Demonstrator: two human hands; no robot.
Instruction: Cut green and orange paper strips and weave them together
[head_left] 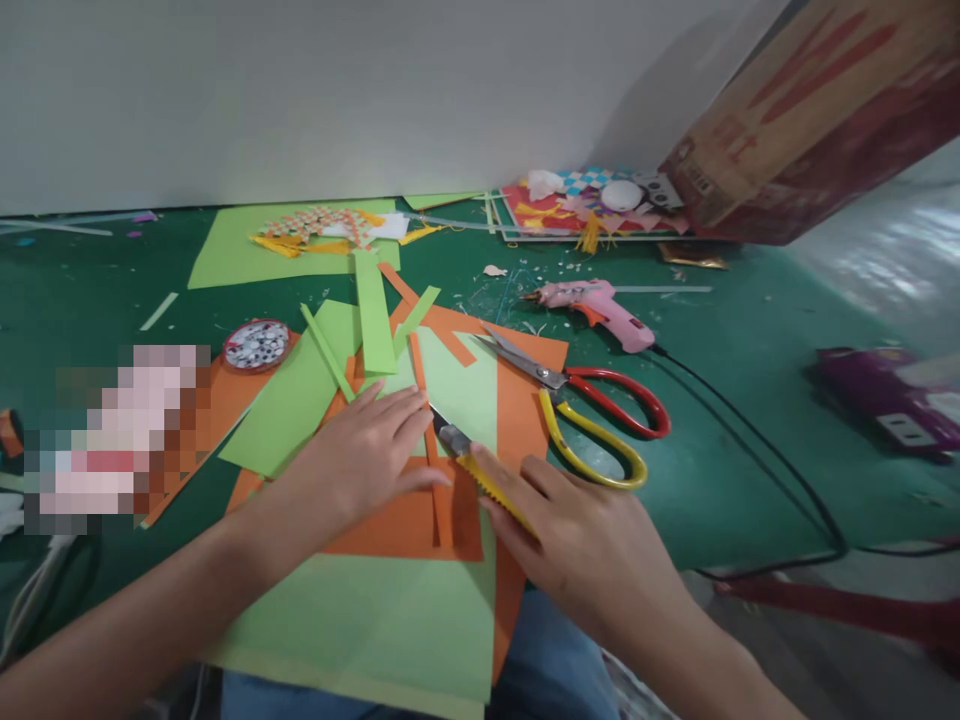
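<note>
My left hand (379, 440) lies flat with its fingers stretched over a narrow orange paper strip (444, 515) on an orange sheet. In my right hand (581, 525) is a utility knife (499, 485) with a yellow handle. Its blade points up and left and touches or nearly touches the strip by my left fingertips; exact contact is unclear. Beneath lies a stack of light green paper (360, 620) and orange paper (536, 400). Just right of the knife, scissors (555, 378) with one red and one yellow handle rest with their blades slightly apart.
A pink glue gun (604, 308) with a black cord lies at the right. Beyond the papers are a round dish of googly eyes (257, 346), loose green strips (375, 315) and tasselled paper crafts (315, 228). A paper bag (810, 120) stands back right; a purple power strip (892, 400) lies farther right.
</note>
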